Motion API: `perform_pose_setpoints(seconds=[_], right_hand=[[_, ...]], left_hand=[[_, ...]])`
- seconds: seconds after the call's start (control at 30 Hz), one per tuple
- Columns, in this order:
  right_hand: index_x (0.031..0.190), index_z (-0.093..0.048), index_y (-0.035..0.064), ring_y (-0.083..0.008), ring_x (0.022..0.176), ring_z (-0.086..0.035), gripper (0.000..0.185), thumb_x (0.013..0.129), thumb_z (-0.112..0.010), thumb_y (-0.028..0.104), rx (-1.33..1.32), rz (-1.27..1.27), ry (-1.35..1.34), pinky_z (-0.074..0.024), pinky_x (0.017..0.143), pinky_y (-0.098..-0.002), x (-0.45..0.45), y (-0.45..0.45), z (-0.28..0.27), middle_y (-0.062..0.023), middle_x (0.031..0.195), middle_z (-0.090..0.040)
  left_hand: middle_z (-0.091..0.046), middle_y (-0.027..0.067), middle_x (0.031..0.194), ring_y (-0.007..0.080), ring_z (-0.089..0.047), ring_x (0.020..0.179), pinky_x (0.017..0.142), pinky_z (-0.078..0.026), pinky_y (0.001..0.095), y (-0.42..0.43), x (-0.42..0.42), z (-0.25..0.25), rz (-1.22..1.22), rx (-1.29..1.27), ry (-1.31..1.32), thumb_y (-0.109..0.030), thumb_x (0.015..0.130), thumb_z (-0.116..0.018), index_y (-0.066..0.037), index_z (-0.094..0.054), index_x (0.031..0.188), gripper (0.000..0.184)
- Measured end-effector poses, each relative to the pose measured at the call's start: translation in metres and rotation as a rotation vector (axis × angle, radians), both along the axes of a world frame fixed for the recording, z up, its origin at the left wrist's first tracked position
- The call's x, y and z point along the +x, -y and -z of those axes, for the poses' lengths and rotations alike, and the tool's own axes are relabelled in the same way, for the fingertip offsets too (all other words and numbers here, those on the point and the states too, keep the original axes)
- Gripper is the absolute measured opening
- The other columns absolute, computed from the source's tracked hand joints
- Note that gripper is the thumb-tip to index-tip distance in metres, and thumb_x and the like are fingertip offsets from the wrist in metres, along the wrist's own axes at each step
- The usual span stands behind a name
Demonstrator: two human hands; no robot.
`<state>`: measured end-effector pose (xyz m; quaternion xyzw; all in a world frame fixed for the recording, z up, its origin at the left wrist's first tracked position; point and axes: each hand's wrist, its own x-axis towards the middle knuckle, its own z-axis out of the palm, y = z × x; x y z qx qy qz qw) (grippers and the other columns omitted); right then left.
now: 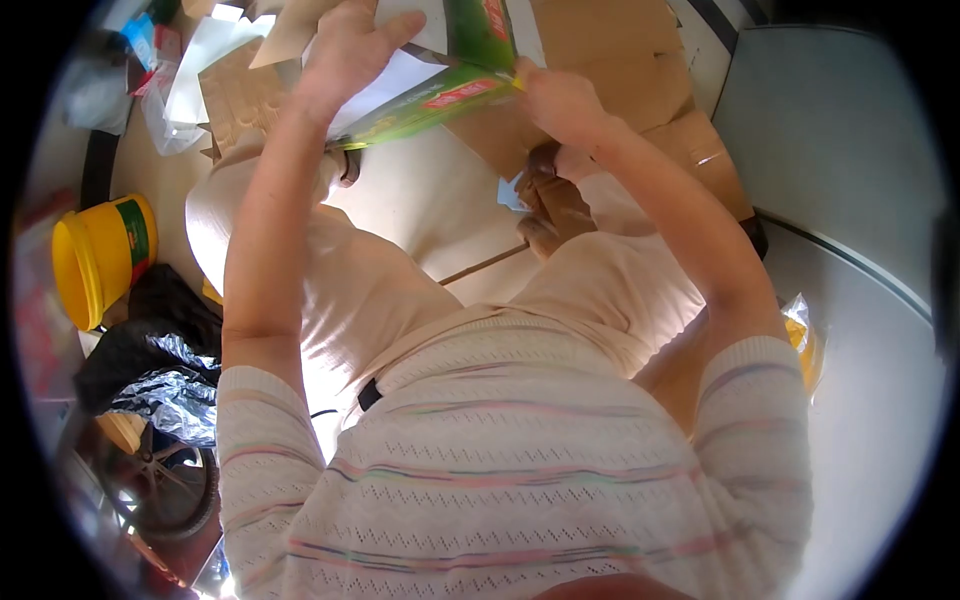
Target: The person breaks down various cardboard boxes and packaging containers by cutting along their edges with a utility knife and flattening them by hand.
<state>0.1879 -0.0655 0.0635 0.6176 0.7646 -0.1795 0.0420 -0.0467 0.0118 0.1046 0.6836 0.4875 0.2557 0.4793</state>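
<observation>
A green cardboard carton (pixel 425 105) with red labels and a white inside is held at the top of the view, its panels unfolded at an angle. My left hand (pixel 350 55) lies over the carton's white inner side, thumb spread away from the fingers. The upper frame edge cuts off part of its fingertips. At the carton's right corner, my right hand (pixel 560 103) is closed on the edge, thumb and fingers pinching the board.
Flattened brown cardboard (pixel 610 50) lies on the floor ahead and to the right. On the left stand a yellow bucket (pixel 100 255) and a black plastic bag (pixel 165 330), with a wheel (pixel 165 480) below. A grey panel (pixel 830 150) borders the right side.
</observation>
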Motion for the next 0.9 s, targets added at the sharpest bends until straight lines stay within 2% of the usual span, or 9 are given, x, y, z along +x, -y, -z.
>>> perform_pose_setpoints(seconds=[0.13,0.27,0.33,0.4,0.57,0.7,0.8,0.83,0.9], right_hand=[[0.102,-0.048,0.0064,-0.0355,0.082,-0.058,0.024,0.079,-0.049,0.013,-0.138,0.106,0.034,-0.0471,0.066,-0.0432,0.013,0.006,-0.001,-0.0164,0.085,-0.061],[0.102,-0.053,0.0020,-0.0345,0.083,-0.058,0.026,0.082,-0.048,0.018,-0.037,0.148,0.291,-0.0457,0.069,-0.0427,0.183,0.070,0.048,-0.0206,0.089,-0.060],[0.102,-0.051,0.0011,-0.0359,0.080,-0.058,0.027,0.084,-0.047,0.021,-0.066,0.244,0.477,-0.0453,0.068,-0.0435,0.186,0.063,0.030,-0.0220,0.087,-0.060],[0.100,-0.050,0.0008,-0.0366,0.079,-0.058,0.027,0.086,-0.046,0.024,0.006,0.533,0.302,-0.0451,0.068,-0.0437,0.155,0.028,-0.001,-0.0228,0.085,-0.059],[0.097,-0.049,0.0010,-0.0362,0.080,-0.058,0.048,0.082,-0.051,0.047,0.160,0.326,-0.067,-0.0456,0.067,-0.0429,0.031,-0.013,-0.040,-0.0213,0.085,-0.060],[0.115,-0.043,0.0019,-0.0299,0.075,-0.061,0.056,0.077,-0.062,0.038,0.334,0.073,-0.284,-0.0490,0.062,-0.0361,-0.062,-0.042,-0.047,-0.0169,0.083,-0.060],[0.122,-0.039,0.0001,-0.0351,0.088,-0.058,0.069,0.073,-0.063,0.043,0.442,0.047,-0.367,-0.0476,0.072,-0.0392,-0.063,-0.049,-0.045,-0.0210,0.095,-0.059],[0.120,-0.040,0.0021,-0.0340,0.084,-0.059,0.064,0.072,-0.064,0.037,0.489,0.040,-0.347,-0.0481,0.071,-0.0389,-0.065,-0.048,-0.047,-0.0183,0.094,-0.059],[0.118,-0.042,0.0032,-0.0345,0.084,-0.059,0.059,0.071,-0.064,0.031,0.443,0.043,-0.311,-0.0480,0.071,-0.0391,-0.072,-0.049,-0.054,-0.0192,0.093,-0.059]], left_hand=[[-0.061,0.0044,0.083,0.0129,-0.052,0.068,0.066,-0.043,0.0280,-0.002,-0.008,0.003,-0.062,0.231,-0.168,-0.024,0.083,-0.056,-0.003,-0.057,0.109,0.034],[-0.055,0.0009,0.066,0.0106,-0.045,0.051,0.048,-0.041,0.0254,-0.010,-0.050,-0.048,-0.322,-0.066,0.171,-0.024,0.084,-0.054,-0.005,-0.060,0.104,0.028],[-0.058,0.0028,0.070,0.0099,-0.047,0.057,0.056,-0.041,0.0258,-0.011,-0.045,-0.032,-0.271,0.046,-0.074,-0.028,0.081,-0.060,-0.003,-0.060,0.097,0.030],[-0.058,0.0028,0.076,0.0088,-0.047,0.063,0.059,-0.041,0.0254,-0.014,-0.029,-0.018,-0.219,0.276,-0.007,-0.028,0.079,-0.063,0.000,-0.059,0.097,0.034],[-0.059,0.0038,0.078,0.0082,-0.049,0.066,0.061,-0.041,0.0238,-0.015,-0.023,-0.019,-0.221,-0.037,0.221,-0.028,0.079,-0.063,0.003,-0.058,0.099,0.037],[-0.055,-0.0010,0.065,0.0073,-0.046,0.058,0.055,-0.039,0.0236,-0.018,-0.022,-0.009,-0.142,-0.026,0.028,-0.026,0.077,-0.065,0.001,-0.063,0.089,0.030],[-0.056,0.0100,0.109,0.0163,-0.052,0.099,0.086,-0.041,0.0268,-0.011,-0.012,-0.035,0.021,-0.014,0.335,-0.012,0.081,-0.061,0.001,-0.044,0.123,0.047],[-0.061,0.0097,0.098,0.0143,-0.056,0.090,0.078,-0.045,0.0256,-0.002,0.001,-0.031,-0.036,0.188,0.532,-0.020,0.083,-0.062,0.003,-0.051,0.114,0.040],[-0.063,0.0085,0.090,0.0139,-0.058,0.082,0.074,-0.046,0.0255,-0.008,-0.009,-0.032,0.076,-0.118,0.410,-0.020,0.081,-0.063,0.003,-0.055,0.108,0.035]])
